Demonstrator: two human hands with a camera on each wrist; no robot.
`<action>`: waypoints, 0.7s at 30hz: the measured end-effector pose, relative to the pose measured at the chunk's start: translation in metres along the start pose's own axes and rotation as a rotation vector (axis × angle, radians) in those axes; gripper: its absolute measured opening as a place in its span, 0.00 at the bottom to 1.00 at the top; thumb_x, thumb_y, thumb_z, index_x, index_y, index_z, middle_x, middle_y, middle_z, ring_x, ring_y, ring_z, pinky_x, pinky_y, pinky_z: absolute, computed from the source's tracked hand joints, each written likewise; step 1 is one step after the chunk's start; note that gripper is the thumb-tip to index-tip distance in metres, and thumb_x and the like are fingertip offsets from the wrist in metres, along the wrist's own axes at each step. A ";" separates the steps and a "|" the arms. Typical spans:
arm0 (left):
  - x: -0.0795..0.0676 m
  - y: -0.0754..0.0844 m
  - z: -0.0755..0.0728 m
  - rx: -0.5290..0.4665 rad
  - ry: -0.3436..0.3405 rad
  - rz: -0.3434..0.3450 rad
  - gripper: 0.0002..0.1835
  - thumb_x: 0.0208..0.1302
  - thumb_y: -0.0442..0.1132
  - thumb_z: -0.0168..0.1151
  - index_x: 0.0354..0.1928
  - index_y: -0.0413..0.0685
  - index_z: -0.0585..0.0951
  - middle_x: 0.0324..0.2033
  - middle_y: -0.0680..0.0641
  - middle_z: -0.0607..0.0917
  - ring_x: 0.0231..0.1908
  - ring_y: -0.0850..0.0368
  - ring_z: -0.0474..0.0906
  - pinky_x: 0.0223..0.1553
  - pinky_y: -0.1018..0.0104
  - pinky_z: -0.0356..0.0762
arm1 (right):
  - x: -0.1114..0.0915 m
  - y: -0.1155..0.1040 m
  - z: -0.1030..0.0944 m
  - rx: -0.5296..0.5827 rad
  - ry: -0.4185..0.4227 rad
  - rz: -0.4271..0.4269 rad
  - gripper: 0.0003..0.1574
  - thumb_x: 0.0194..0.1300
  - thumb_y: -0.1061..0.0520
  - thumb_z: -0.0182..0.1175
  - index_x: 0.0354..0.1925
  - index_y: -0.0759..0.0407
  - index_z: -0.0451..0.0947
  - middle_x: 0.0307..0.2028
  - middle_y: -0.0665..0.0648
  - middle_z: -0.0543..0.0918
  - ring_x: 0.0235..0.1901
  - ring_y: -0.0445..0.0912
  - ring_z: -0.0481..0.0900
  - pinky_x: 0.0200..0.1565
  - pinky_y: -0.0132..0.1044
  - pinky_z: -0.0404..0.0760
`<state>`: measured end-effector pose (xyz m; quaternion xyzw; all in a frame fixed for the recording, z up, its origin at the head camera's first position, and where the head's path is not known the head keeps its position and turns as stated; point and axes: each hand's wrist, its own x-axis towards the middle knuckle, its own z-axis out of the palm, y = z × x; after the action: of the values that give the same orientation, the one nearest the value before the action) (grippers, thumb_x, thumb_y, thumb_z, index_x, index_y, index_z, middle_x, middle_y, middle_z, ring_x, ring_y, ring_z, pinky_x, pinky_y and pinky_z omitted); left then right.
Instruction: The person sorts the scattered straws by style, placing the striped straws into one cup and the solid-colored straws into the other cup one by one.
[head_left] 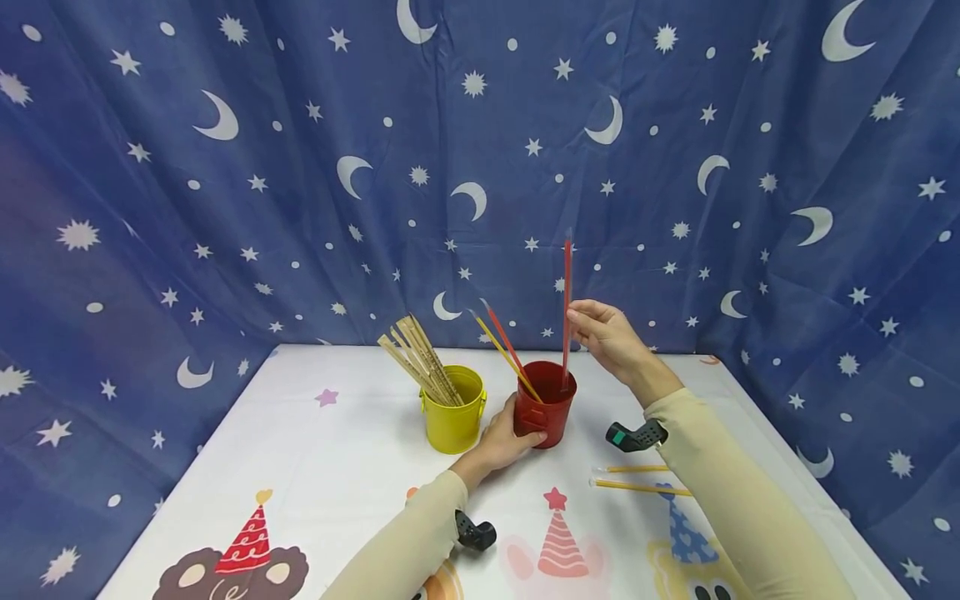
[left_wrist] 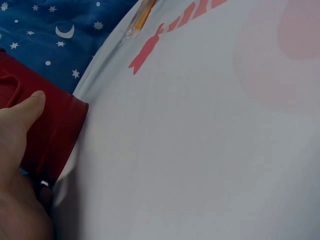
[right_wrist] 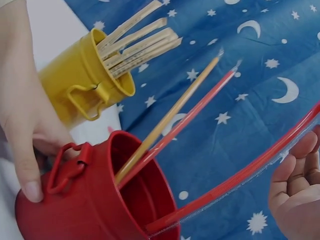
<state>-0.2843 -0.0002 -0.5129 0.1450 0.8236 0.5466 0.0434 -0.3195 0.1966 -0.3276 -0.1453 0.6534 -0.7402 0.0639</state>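
Note:
My left hand (head_left: 506, 439) grips the side of a small red metal bucket (head_left: 542, 422), its thumb across the front near the handle. With thumb and fingertips, my right hand (head_left: 611, 337) pinches a red straw (head_left: 567, 308) in a clear wrapper. That straw stands nearly upright, its lower end inside the bucket mouth. Another wrapped red straw (right_wrist: 200, 106) and a wrapped yellow straw (right_wrist: 172, 112) lean together in the same bucket. In the left wrist view only the bucket's lower part (left_wrist: 55, 130) shows, with the thumb lying on it.
A yellow bucket (head_left: 452, 429) left of the red one holds several paper-wrapped sticks (head_left: 420, 358). Wrapped yellow straws (head_left: 637, 487) lie on the white party-print tablecloth (head_left: 337, 450), partly behind the right forearm. A blue star-and-moon curtain (head_left: 480, 150) hangs behind the table.

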 end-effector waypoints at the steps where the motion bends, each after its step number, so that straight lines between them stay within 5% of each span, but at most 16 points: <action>1: 0.002 -0.002 0.000 -0.007 -0.002 -0.004 0.46 0.62 0.48 0.68 0.78 0.52 0.56 0.70 0.46 0.74 0.71 0.47 0.69 0.76 0.45 0.63 | 0.001 0.001 0.001 -0.012 0.005 0.007 0.13 0.75 0.60 0.57 0.37 0.44 0.84 0.35 0.43 0.83 0.39 0.39 0.77 0.48 0.28 0.80; 13: -0.003 0.009 -0.005 0.037 0.011 0.023 0.45 0.63 0.48 0.68 0.77 0.47 0.57 0.68 0.41 0.75 0.68 0.43 0.71 0.73 0.43 0.67 | 0.021 0.036 0.014 -0.157 0.032 0.119 0.08 0.73 0.58 0.60 0.39 0.45 0.82 0.36 0.42 0.84 0.38 0.37 0.77 0.44 0.28 0.79; 16: -0.006 0.012 -0.005 0.035 -0.002 0.009 0.46 0.64 0.49 0.68 0.78 0.47 0.56 0.69 0.41 0.74 0.69 0.44 0.70 0.73 0.43 0.67 | 0.023 0.043 0.018 -0.202 0.036 0.161 0.05 0.72 0.57 0.61 0.44 0.52 0.83 0.34 0.42 0.83 0.34 0.38 0.76 0.40 0.27 0.79; 21: -0.005 0.011 -0.006 0.013 -0.020 -0.006 0.47 0.64 0.49 0.68 0.78 0.49 0.54 0.71 0.42 0.72 0.70 0.44 0.69 0.74 0.42 0.65 | 0.027 0.051 0.023 -0.252 0.028 0.183 0.16 0.71 0.57 0.63 0.53 0.64 0.81 0.32 0.43 0.82 0.31 0.38 0.75 0.36 0.26 0.79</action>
<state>-0.2786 -0.0025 -0.5008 0.1481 0.8271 0.5398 0.0522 -0.3425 0.1599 -0.3715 -0.0817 0.7526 -0.6452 0.1033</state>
